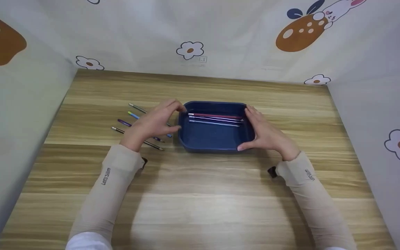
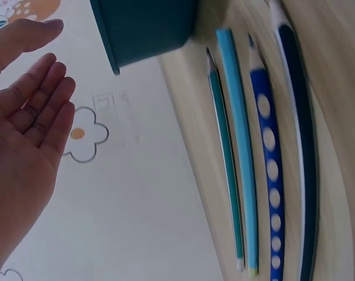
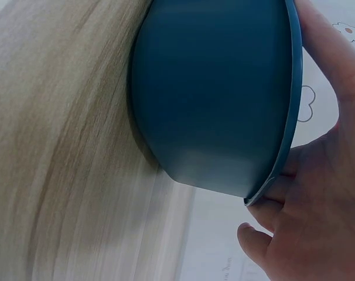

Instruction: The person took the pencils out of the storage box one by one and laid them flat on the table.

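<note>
A dark blue rectangular box (image 1: 215, 141) stands on the table with three pencils inside: a red pencil (image 1: 214, 115), a dark pencil (image 1: 217, 119) and a bluish pencil (image 1: 215, 123). My right hand (image 1: 266, 133) holds the box's right end, its thumb at the near corner and fingers at the far corner; in the right wrist view some fingertips are hidden behind the rim. By the left end is my left hand (image 1: 156, 121), thumb and fingers spread apart with nothing between them. In the left wrist view a gap separates this hand (image 2: 34, 111) from the box (image 2: 145, 29).
Several pencils lie side by side left of the box, partly under my left hand in the head view: a green pencil (image 2: 225, 152), a light blue pencil (image 2: 241, 146), a dotted blue pencil (image 2: 271, 170) and a dark pencil (image 2: 303, 146). Patterned curtain-like walls (image 1: 234, 45) border the wooden table (image 1: 200, 205).
</note>
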Demonstrator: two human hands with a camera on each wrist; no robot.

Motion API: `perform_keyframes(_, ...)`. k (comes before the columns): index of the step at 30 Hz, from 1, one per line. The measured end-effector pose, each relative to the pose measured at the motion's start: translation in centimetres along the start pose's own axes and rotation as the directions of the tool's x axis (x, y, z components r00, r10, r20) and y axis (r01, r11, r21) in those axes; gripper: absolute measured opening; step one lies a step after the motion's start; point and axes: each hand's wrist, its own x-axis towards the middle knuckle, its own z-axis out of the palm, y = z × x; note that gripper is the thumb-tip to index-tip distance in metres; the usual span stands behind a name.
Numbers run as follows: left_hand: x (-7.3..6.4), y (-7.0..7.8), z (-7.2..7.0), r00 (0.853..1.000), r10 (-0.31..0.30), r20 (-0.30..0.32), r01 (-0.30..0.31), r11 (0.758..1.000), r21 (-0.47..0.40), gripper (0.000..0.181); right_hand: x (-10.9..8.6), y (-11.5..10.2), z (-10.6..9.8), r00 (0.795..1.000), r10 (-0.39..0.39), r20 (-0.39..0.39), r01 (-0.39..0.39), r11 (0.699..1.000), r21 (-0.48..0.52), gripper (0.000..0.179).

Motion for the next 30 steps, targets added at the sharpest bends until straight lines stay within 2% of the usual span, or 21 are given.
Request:
perform_keyframes(9,3.0,1.1,1.7,0.996,0.040,0.085,-0.031,0.994,-0.102,0.045,-0.1,0.0,-0.1,1.000,0.001,-0.003,-0.001,1.000,0.010,0.129)
perform_keyframes(13,4.1,1.2,2.6,0.991,0.051,0.126,-0.035,0.992,-0.122,0.046,-0.1,0.0,-0.1,1.000,0.000,0.000,0.000,1.000,0.015,0.129)
perform_keyframes(17,5.1,1.2,3.4,0.985,0.043,0.167,-0.026,0.994,-0.105,0.047,0.0,-0.1,-0.2,1.000,0.006,0.004,-0.006,1.000,-0.004,0.130)
perform_keyframes(24,6.6,1.4,4.6,0.979,0.046,0.200,-0.035,0.998,-0.057,0.050,0.1,-0.2,-0.1,1.000,0.011,0.002,-0.011,1.000,-0.002,0.130)
perform_keyframes(30,7.6,1.6,5.5,0.968,0.003,0.249,0.000,1.000,-0.013,0.053,0.0,-0.1,-0.1,1.000,0.013,0.002,-0.013,1.000,0.002,0.129)
